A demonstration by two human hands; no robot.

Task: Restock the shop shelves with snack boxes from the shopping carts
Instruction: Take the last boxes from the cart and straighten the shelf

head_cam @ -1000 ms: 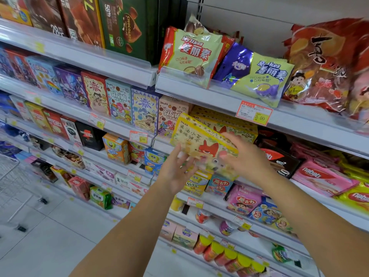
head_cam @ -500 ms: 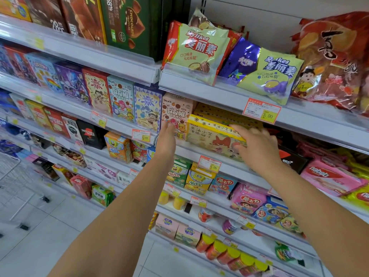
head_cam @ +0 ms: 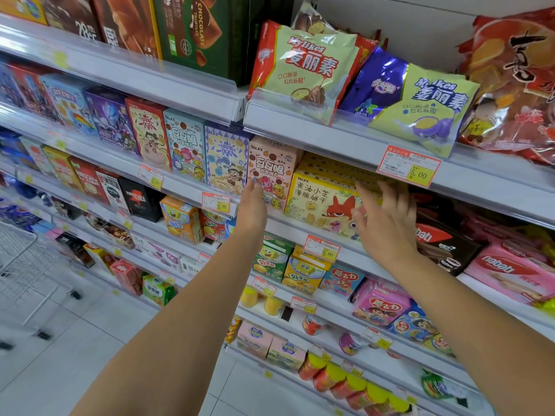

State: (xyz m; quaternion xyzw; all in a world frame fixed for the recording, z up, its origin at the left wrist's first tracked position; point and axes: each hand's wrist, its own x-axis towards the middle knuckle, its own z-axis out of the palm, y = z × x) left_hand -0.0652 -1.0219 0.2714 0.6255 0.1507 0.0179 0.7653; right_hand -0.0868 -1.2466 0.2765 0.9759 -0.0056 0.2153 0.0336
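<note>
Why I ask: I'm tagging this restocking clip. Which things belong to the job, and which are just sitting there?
Job: yellow fox box; right hand, fingers spread on its front; left hand at the pink pony box beside it; wire cart.
Just there: Mylikes bags; chocolate truffles box; nabati packs; SpongeBob boxes.

The yellow fox-print box stands on the shelf, front face outward. The right hand rests on the box's right portion with its fingers spread and extended. The left hand points upward, fingertips touching the lower left corner of the pink box. A price tag sits just left of those fingertips. A black wafer pack lies just right of the right-hand fingers. A wire cart stands well left of both hands.
</note>
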